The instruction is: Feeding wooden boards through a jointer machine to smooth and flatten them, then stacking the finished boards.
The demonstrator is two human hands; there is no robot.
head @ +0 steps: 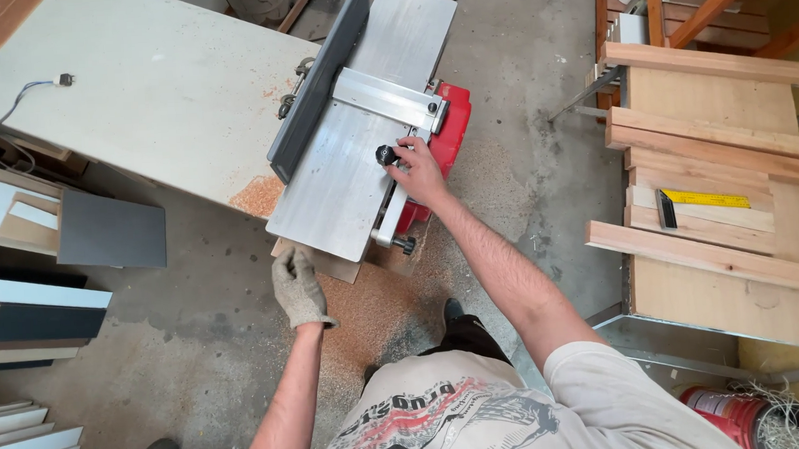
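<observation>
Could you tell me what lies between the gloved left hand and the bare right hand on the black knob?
In the head view, only the bare near end of the grey metal planer table lies between the left hand and the right hand.

Sawdust (368, 317) is lying across the grey concrete floor (519, 72). Boards (710, 62) are resting on a bench (731, 298) at right, and panels (28, 444) are leaning at left.
</observation>
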